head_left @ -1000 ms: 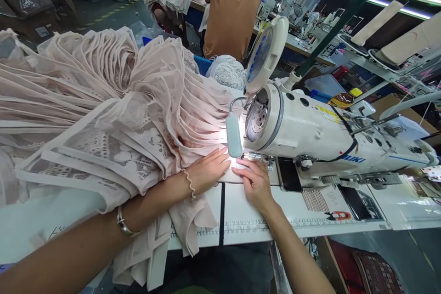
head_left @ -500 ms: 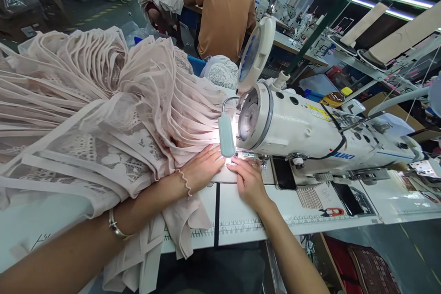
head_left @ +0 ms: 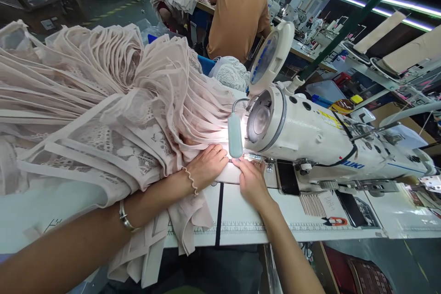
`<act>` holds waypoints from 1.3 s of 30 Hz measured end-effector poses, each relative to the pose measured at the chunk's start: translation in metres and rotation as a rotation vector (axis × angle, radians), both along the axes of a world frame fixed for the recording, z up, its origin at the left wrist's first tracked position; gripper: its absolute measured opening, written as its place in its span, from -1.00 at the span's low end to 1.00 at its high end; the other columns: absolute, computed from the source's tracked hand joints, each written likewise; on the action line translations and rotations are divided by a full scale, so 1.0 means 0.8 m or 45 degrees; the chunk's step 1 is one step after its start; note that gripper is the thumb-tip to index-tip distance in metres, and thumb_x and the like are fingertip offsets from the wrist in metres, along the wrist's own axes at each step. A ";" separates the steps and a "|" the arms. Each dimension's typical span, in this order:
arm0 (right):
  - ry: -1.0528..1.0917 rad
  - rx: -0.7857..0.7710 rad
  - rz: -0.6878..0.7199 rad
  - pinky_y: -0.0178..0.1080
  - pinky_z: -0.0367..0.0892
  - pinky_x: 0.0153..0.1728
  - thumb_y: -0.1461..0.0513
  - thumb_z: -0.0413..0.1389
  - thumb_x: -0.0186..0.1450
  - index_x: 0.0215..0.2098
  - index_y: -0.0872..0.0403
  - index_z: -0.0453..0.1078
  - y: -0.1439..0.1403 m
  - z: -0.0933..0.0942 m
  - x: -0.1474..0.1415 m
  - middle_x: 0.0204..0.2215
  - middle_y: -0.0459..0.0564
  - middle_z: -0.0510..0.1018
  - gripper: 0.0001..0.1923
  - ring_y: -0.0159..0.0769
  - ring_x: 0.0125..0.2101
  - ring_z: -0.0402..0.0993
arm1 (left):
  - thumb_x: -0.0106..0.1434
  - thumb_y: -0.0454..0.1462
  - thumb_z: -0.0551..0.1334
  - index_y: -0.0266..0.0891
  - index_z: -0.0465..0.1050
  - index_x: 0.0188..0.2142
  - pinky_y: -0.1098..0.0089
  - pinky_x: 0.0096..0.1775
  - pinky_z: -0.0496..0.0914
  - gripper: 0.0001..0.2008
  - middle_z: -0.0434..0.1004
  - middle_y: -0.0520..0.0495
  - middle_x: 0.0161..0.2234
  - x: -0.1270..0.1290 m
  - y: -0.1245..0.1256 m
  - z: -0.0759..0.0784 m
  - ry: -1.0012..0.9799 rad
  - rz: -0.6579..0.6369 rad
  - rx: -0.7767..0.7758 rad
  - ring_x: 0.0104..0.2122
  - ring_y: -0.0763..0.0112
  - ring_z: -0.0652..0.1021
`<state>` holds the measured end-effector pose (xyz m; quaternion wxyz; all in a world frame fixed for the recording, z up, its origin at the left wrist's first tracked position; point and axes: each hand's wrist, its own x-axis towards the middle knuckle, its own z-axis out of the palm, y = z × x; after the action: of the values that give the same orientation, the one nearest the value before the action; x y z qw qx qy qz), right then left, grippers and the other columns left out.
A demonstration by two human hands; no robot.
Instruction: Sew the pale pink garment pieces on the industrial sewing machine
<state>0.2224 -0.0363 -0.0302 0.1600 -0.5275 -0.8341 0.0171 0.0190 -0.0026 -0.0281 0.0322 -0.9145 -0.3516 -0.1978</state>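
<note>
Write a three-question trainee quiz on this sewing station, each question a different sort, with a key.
1. True or false: the left hand lies flat on the pink fabric.
2. Which is nearest the right hand? A: the lamp; B: the phone; C: the plastic bags.
3. Fill in: the sewing machine is coloured ____.

Key: 1 true; 2 A; 3 white.
</note>
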 end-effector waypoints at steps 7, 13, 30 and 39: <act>-0.140 0.008 0.000 0.03 0.12 0.14 0.49 -0.24 0.27 0.19 0.09 0.34 -0.001 0.001 -0.002 0.02 0.08 0.54 -0.37 -0.11 -0.01 0.40 | 0.41 -0.37 0.07 -0.31 0.45 -0.22 0.22 0.01 0.28 -0.82 0.49 -0.17 -0.18 0.005 0.002 0.002 0.005 0.067 -0.055 -0.09 0.20 0.42; -0.129 -0.027 -0.020 0.08 0.07 0.16 0.50 -0.20 0.22 0.17 0.12 0.32 0.000 0.002 -0.004 -0.05 0.12 0.56 -0.39 -0.10 -0.01 0.39 | 0.32 -0.29 0.26 -0.34 0.44 -0.16 0.20 0.02 0.29 -0.85 0.48 -0.20 -0.13 0.011 0.004 0.008 0.037 0.147 -0.156 -0.05 0.15 0.42; -0.106 0.127 -0.079 -0.12 0.22 -0.12 0.44 -0.20 0.30 -0.30 0.01 0.43 0.016 0.012 -0.014 -0.48 -0.01 0.44 -0.60 -0.16 -0.33 0.35 | 0.37 -0.23 0.16 -0.32 0.35 -0.04 0.19 0.11 0.30 -0.76 0.47 -0.23 0.00 0.021 0.028 0.001 -0.094 0.160 -0.321 0.09 0.12 0.42; -0.231 0.187 -0.112 -0.11 0.26 -0.13 0.51 -0.16 0.24 -0.16 0.06 0.48 0.011 0.003 -0.007 -0.45 0.02 0.48 -0.54 -0.18 -0.37 0.36 | 0.38 -0.22 0.12 -0.29 0.33 0.01 0.14 0.18 0.25 -0.73 0.42 -0.24 0.09 0.018 0.030 -0.004 -0.129 0.122 -0.396 0.16 0.11 0.35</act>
<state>0.2167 -0.0278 -0.0276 0.1227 -0.5499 -0.8202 -0.0991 0.0336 0.0211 -0.0316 -0.1180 -0.8794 -0.4224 -0.1852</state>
